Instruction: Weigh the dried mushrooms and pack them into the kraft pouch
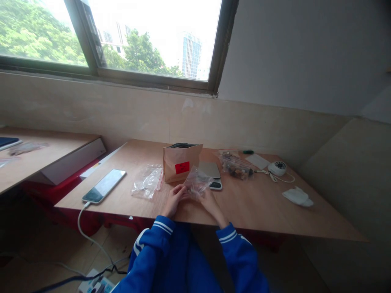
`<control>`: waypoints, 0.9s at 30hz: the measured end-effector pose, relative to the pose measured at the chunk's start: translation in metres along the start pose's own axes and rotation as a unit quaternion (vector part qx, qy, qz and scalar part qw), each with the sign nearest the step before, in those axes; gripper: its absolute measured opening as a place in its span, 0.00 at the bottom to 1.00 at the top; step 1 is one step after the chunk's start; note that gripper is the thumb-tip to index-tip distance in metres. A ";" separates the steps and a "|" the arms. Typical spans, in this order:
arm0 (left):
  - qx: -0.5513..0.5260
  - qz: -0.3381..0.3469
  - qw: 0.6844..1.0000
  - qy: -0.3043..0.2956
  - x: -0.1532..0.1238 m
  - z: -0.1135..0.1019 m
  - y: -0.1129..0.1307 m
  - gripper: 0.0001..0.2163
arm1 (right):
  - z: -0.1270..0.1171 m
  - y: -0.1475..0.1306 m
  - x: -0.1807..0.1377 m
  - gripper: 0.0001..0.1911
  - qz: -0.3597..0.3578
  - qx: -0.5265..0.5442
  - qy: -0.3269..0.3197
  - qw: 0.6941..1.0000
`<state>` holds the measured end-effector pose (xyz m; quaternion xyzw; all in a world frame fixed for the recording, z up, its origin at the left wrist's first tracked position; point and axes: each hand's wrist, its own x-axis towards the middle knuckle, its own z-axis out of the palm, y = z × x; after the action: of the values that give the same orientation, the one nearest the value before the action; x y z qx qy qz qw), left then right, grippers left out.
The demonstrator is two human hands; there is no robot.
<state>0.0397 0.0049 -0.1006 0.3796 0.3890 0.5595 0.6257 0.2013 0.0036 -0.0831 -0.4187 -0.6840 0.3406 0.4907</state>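
Observation:
Between my two hands is a clear plastic bag point(198, 182), with something small and reddish near its lower part that I cannot make out. My left hand point(174, 199) pinches the bag's left side, fingertips together. My right hand point(210, 203) grips it from the right, its fingers partly hidden behind the plastic. Just behind the bag stands an open brown paper pouch point(180, 156) with a red label. A small digital scale point(216, 184) with a metal plate sits behind my right hand, partly covered by the bag.
Left of the pouch lie clear plastic bags point(147, 183) and a charging phone point(105, 186). To the right are filled zip bags point(236, 167), a green-handled tool point(248, 152), a white dome camera point(276, 168) with its cable, and a crumpled tissue point(297, 197). The table's front edge point(244, 228) is close.

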 end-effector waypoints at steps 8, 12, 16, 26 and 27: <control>0.004 0.010 1.000 -0.019 0.002 -0.004 -0.004 0.14 | -0.002 -0.008 -0.001 0.13 0.020 0.020 -0.062 0.998; 0.000 0.008 0.999 -0.038 0.001 -0.004 -0.004 0.15 | 0.004 0.000 -0.002 0.10 0.004 -0.034 -0.020 0.999; 0.005 0.026 1.000 -0.014 -0.002 -0.001 0.001 0.16 | -0.005 -0.005 -0.003 0.10 0.006 0.008 0.024 1.000; 0.011 0.033 0.999 -0.010 0.002 -0.003 -0.004 0.15 | -0.047 -0.088 0.088 0.15 -0.142 -0.022 0.153 0.978; 0.013 0.034 0.999 -0.010 0.002 -0.003 -0.004 0.15 | -0.043 -0.096 0.105 0.14 -0.176 -0.039 0.127 0.975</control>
<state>0.0386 0.0068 -0.1062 0.4059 0.3767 0.5714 0.6057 0.2019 0.0609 0.0538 -0.3508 -0.6914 0.1662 0.6093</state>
